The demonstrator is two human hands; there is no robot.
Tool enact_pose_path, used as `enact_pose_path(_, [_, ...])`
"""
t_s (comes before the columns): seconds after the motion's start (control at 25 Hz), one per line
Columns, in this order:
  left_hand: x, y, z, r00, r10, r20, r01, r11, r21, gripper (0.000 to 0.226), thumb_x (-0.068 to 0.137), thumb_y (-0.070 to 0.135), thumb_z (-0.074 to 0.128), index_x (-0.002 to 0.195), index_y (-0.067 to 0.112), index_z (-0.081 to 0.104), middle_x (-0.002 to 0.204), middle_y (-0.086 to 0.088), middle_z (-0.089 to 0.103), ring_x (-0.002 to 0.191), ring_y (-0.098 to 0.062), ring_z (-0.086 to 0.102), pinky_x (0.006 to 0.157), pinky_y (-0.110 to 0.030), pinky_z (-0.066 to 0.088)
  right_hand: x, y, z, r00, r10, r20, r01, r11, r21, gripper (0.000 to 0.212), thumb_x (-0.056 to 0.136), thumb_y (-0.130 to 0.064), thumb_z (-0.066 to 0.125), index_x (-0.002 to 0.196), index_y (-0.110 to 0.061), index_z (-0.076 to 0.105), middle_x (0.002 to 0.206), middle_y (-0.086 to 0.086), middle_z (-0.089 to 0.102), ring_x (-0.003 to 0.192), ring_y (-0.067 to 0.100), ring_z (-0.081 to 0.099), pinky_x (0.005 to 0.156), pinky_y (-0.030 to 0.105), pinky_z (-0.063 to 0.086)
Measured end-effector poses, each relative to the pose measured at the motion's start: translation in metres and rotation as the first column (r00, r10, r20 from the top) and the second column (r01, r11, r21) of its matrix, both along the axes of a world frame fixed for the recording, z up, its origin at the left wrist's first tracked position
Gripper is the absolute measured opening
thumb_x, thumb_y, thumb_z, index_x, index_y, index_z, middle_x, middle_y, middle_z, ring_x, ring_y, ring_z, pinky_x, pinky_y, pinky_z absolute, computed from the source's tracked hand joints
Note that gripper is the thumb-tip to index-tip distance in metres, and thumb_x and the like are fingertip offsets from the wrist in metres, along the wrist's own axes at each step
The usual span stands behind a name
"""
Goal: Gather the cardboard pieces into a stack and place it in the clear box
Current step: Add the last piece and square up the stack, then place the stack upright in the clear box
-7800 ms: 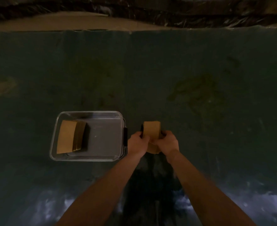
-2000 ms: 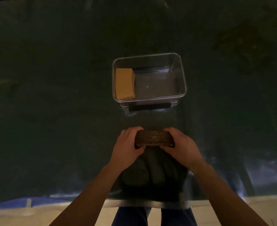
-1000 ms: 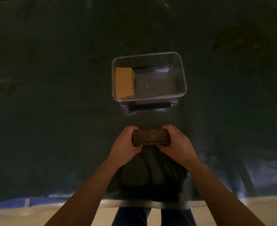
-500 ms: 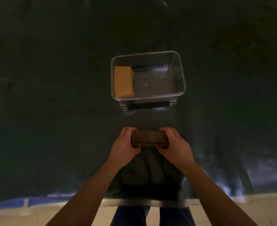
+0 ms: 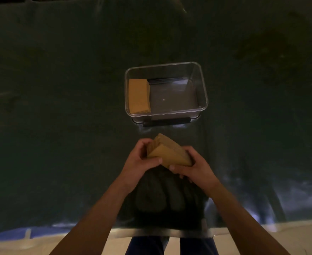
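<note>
Both hands hold a stack of brown cardboard pieces [image 5: 168, 152] just above the dark table. My left hand [image 5: 140, 161] grips its left end and my right hand [image 5: 194, 168] its right end. The stack is tilted, its flat top face turned toward me. Beyond it stands the clear box [image 5: 203, 96], a rectangular plastic tub with a dark handle on its near side. Another stack of cardboard [image 5: 139, 96] lies inside the box against its left wall. The right part of the box floor is bare.
A dark green sheet [image 5: 59, 126] covers the table. Its near edge [image 5: 162, 232] runs along the bottom, with a pale floor and my legs below it. A faint stain marks the sheet at the far right.
The held stack has been rotated: half a second ago its layered edge faced me, now its flat face shows and it is tilted. The box stays where it was.
</note>
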State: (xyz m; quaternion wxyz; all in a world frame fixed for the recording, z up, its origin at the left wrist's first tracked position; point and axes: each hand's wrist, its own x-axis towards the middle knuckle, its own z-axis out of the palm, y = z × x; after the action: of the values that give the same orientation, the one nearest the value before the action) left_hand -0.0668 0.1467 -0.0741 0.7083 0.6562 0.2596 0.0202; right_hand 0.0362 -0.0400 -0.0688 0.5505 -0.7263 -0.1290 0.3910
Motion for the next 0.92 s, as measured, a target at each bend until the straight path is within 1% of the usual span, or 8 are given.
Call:
enact_pose_path(0.08, [0.004, -0.011, 0.005, 0.999, 0.028, 0.033, -0.027, 0.999, -0.030, 0.059, 0.060, 0.017, 0.083, 0.110, 0.041, 0.061, 0.102, 0.012, 0.070, 0.097, -0.008, 0.065, 0.080, -0.025, 0.053, -0.011, 0.010, -0.003, 0.997, -0.029, -0.076, 0.032, 0.998, 0.050, 0.041, 0.068, -0.015, 0.087, 0.097, -0.032, 0.063, 0.084, -0.011, 0.070, 0.069, 0.002, 0.063, 0.056, 0.017, 0.050])
enact_pose_path(0.12, [0.007, -0.015, 0.009, 0.999, 0.021, 0.032, -0.022, 1.000, 0.021, 0.063, 0.060, 0.016, 0.081, 0.110, 0.047, 0.059, 0.101, 0.017, 0.070, 0.096, -0.004, 0.066, 0.078, -0.021, 0.053, -0.015, 0.014, -0.003, 0.999, -0.032, -0.013, 0.033, 0.999, 0.025, 0.042, 0.069, -0.019, 0.087, 0.101, -0.030, 0.063, 0.091, -0.012, 0.070, 0.081, 0.005, 0.065, 0.065, 0.021, 0.052])
enact_pose_path(0.2, [0.012, -0.016, 0.018, 0.998, -0.045, 0.033, 0.039, 0.987, 0.154, 0.067, 0.059, 0.019, 0.077, 0.107, 0.058, 0.051, 0.101, 0.025, 0.068, 0.093, 0.004, 0.066, 0.075, -0.011, 0.051, -0.017, 0.019, 0.002, 0.961, 0.020, 0.274, 0.007, 0.995, -0.097, 0.049, 0.067, -0.037, 0.084, 0.110, -0.028, 0.061, 0.109, -0.009, 0.066, 0.103, 0.015, 0.059, 0.084, 0.031, 0.051])
enact_pose_path(0.28, [0.014, -0.015, 0.023, 0.992, -0.120, 0.042, 0.107, 0.967, 0.233, 0.068, 0.059, 0.021, 0.076, 0.107, 0.058, 0.047, 0.102, 0.026, 0.065, 0.094, 0.003, 0.066, 0.076, -0.009, 0.050, -0.014, 0.021, 0.004, 0.873, 0.072, 0.483, 0.007, 0.987, -0.159, 0.059, 0.064, -0.047, 0.077, 0.117, -0.032, 0.056, 0.116, -0.012, 0.060, 0.108, 0.011, 0.054, 0.086, 0.029, 0.048])
enact_pose_path(0.4, [0.013, -0.022, 0.022, 0.993, -0.107, 0.048, 0.091, 0.963, 0.255, 0.065, 0.059, 0.017, 0.074, 0.106, 0.053, 0.047, 0.101, 0.021, 0.063, 0.093, -0.001, 0.065, 0.076, -0.011, 0.050, -0.024, 0.030, 0.006, 0.919, 0.000, 0.393, 0.037, 0.996, -0.085, 0.062, 0.066, -0.041, 0.076, 0.120, -0.038, 0.044, 0.112, -0.008, 0.062, 0.100, 0.007, 0.062, 0.081, 0.032, 0.053])
enact_pose_path(0.56, [0.005, -0.038, 0.006, 1.000, 0.003, -0.001, -0.003, 0.990, 0.142, 0.060, 0.059, 0.002, 0.068, 0.105, 0.036, 0.048, 0.093, 0.014, 0.062, 0.086, -0.002, 0.062, 0.076, -0.021, 0.050, -0.039, 0.034, -0.009, 0.943, -0.002, 0.334, 0.033, 0.996, -0.085, 0.057, 0.073, -0.024, 0.071, 0.122, -0.031, 0.043, 0.113, 0.000, 0.059, 0.100, 0.015, 0.062, 0.085, 0.046, 0.052])
enact_pose_path(0.76, [0.008, -0.040, -0.002, 0.999, 0.016, 0.027, -0.020, 0.992, 0.126, 0.056, 0.059, 0.002, 0.066, 0.102, 0.035, 0.051, 0.089, 0.014, 0.062, 0.082, -0.004, 0.061, 0.073, -0.020, 0.051, -0.045, 0.035, -0.016, 0.915, -0.095, 0.393, 0.129, 0.990, -0.060, 0.060, 0.068, -0.035, 0.070, 0.114, -0.055, 0.037, 0.111, -0.011, 0.055, 0.096, 0.003, 0.061, 0.079, 0.032, 0.052])
enact_pose_path(0.92, [0.009, -0.043, -0.007, 0.997, 0.066, -0.036, -0.063, 0.996, 0.066, 0.055, 0.062, -0.003, 0.062, 0.106, 0.028, 0.049, 0.092, 0.006, 0.063, 0.085, -0.002, 0.064, 0.079, -0.017, 0.050, -0.045, 0.039, -0.017, 0.890, -0.057, 0.453, 0.123, 0.985, -0.118, 0.055, 0.068, -0.041, 0.064, 0.118, -0.042, 0.039, 0.111, -0.034, 0.044, 0.102, 0.010, 0.055, 0.081, 0.029, 0.048])
